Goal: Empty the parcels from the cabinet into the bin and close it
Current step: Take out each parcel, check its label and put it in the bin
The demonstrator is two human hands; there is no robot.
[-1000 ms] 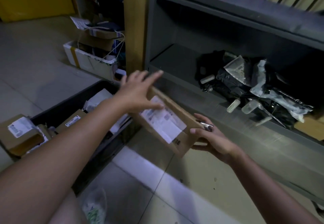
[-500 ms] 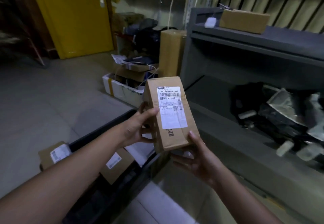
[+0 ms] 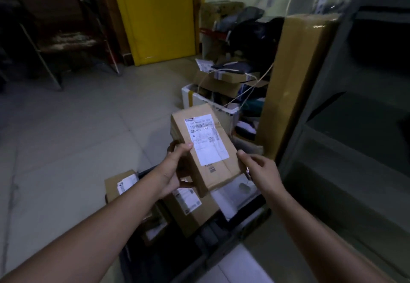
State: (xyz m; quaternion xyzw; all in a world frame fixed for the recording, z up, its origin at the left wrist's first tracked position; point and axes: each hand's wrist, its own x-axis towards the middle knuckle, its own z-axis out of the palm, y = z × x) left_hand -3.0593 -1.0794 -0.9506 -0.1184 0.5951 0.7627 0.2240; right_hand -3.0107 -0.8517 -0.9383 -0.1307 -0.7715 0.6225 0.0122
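The brown cardboard parcel [image 3: 205, 149] is up in the air in front of the person, held over the black bin [image 3: 239, 227] that sits on the tiled floor [image 3: 77, 127]. It leans slightly to the left, with its white shipping label [image 3: 207, 140] facing the camera.

The left hand [image 3: 175, 169] grips the parcel's left side. Its thumb lies across the front face just beside the label, and its fingers [image 3: 185, 146] are clamped on the box, wrapped behind it. The right hand [image 3: 259, 169] holds the lower right corner, thumb pressed on the edge and the other fingers curled behind the box.

Under the parcel, another labelled brown box [image 3: 190, 209] lies inside the bin next to some pale wrapped packets [image 3: 235, 194]. A further brown box [image 3: 121, 184] sits at the bin's left edge; whether it is inside or just outside is hard to make out in the dim light.

The grey metal cabinet [image 3: 332, 132] stands on the right. A tall cardboard carton [image 3: 295, 78] stands upright against its side, and a white open box [image 3: 210, 103] full of clutter sits beyond the parcel. A yellow door [image 3: 155, 16] is at the back.
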